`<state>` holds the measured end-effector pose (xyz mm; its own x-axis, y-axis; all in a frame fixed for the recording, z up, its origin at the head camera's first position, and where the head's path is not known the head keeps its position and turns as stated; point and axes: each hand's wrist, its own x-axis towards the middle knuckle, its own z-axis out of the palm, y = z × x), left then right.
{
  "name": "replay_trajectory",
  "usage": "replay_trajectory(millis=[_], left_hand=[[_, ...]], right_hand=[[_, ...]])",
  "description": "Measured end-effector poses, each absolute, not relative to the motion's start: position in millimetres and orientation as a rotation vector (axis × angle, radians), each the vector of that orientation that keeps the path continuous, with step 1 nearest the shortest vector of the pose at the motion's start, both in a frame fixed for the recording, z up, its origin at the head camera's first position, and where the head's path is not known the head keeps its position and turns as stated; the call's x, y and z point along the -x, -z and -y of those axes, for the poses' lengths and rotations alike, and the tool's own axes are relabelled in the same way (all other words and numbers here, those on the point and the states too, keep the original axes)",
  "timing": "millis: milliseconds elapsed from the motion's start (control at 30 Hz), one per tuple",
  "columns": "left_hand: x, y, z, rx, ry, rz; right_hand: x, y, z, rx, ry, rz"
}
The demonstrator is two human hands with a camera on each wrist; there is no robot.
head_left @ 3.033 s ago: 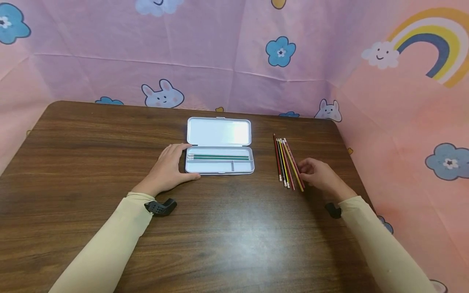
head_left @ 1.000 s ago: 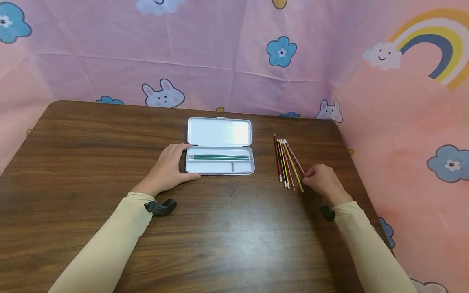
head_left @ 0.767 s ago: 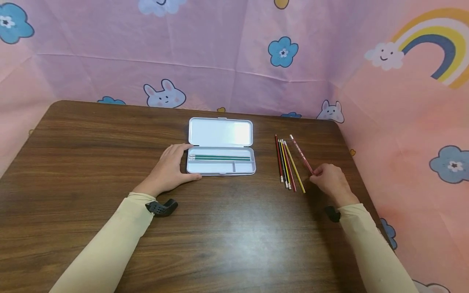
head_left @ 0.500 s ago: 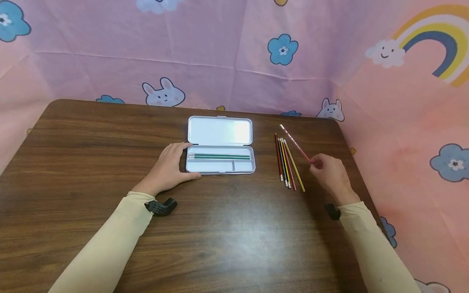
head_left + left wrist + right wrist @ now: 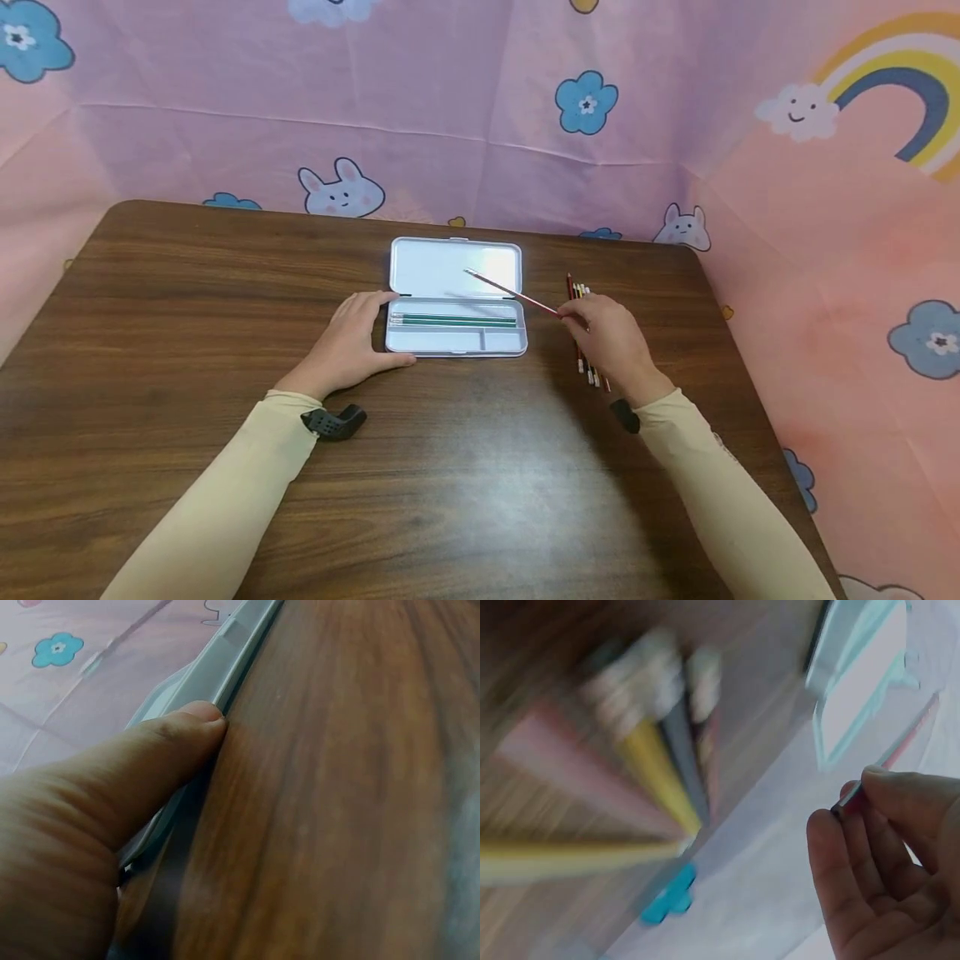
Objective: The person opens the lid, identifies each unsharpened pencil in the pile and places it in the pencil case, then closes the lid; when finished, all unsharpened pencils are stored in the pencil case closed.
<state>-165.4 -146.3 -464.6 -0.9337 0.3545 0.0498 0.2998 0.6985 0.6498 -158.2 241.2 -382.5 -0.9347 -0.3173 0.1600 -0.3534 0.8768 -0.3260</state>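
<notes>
A pale pencil case [image 5: 433, 340] lies with its lid [image 5: 427, 265] raised back, and green pencils [image 5: 457, 320] lie in its rear compartment. My left hand [image 5: 341, 350] grips the case's left end between thumb and fingers; in the left wrist view the thumb [image 5: 161, 754] presses on its front edge. Thumb and fingers of my right hand [image 5: 611, 346] pinch a red pencil [image 5: 513, 293] near one end. Its white-tipped far end points left, above the lid. Under the right hand several loose pencils [image 5: 569, 286] are partly hidden; the right wrist view shows them blurred.
The brown wooden table [image 5: 420, 483] bears the case left of the loose pencils. Patterned pink cloth [image 5: 442, 158] hangs behind the table's back edge and along its right side. Black bands sit on both wrists.
My right hand has drawn the red pencil out of the loose group, lifted it and carried it left, swinging its far end over the case lid. The left hand has stayed on the case.
</notes>
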Motion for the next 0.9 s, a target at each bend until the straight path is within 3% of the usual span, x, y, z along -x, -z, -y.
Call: replay_trajectory(millis=[400, 900], left_hand=[[165.9, 465.9, 146.9, -0.539, -1.044, -2.833], [167.0, 466.1, 145.3, -0.543, -1.066, -2.829]], right_hand=[[189.4, 396.6, -176.2, -0.815, -0.387, 2.996], [204.5, 405.8, -159.7, -0.892, -0.256, 3.023]])
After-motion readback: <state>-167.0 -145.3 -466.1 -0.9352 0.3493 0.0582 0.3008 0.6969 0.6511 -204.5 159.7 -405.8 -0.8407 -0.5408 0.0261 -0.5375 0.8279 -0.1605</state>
